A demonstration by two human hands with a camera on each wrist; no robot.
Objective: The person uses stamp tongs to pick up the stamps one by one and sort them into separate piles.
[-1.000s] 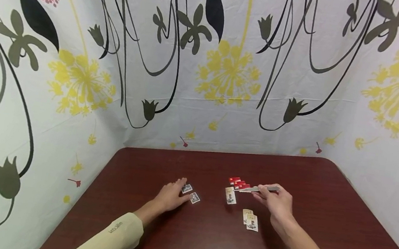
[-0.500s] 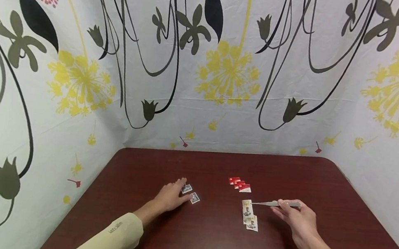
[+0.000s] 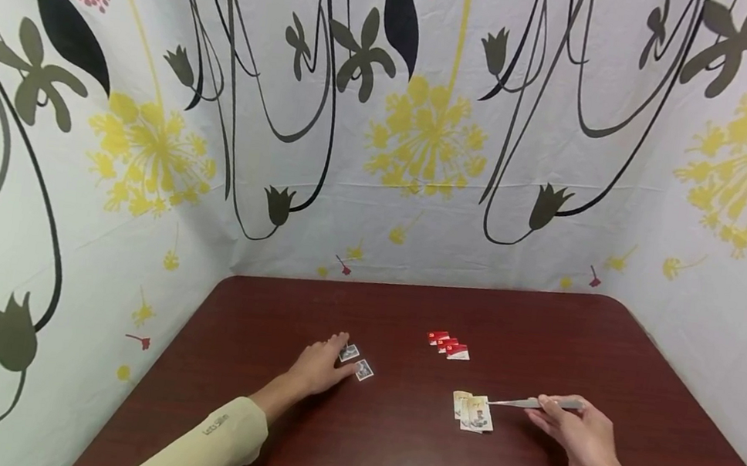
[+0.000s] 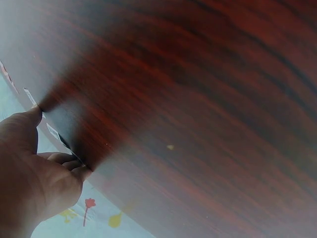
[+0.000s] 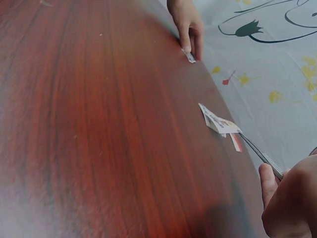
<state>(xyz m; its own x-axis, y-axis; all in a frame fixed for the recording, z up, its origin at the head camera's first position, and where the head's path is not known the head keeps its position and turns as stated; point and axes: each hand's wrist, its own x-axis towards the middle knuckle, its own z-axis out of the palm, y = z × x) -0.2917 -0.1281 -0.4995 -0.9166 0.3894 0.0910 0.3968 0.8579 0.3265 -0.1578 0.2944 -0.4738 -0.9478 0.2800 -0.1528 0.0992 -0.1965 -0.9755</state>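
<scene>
My right hand [image 3: 582, 436] pinches grey tweezers [image 3: 524, 403] between thumb and fingers. Their tips grip the right edge of a cream stamp [image 3: 479, 415], which overlaps other cream stamps [image 3: 458, 403] at the table's middle right. Seen from the right wrist, the gripped stamp [image 5: 225, 126] is tilted over the pile. My left hand [image 3: 316, 367] rests further left with its fingers spread and relaxed. Its thumb is at a grey stamp [image 3: 364, 370] with a white border, and its fingertips are at another grey stamp [image 3: 349, 353], partly covered.
Several red and white stamps [image 3: 458, 353] lie overlapping in a slanted row beyond the cream ones. Under everything is a dark red wooden table [image 3: 333, 446]. Cloth [image 3: 416, 230] printed with flowers hangs along its far edge and sides.
My right hand has carried a cream stamp in the tweezers from beside the red stamps rightward and nearer, onto the other cream ones. My left hand has stayed in place.
</scene>
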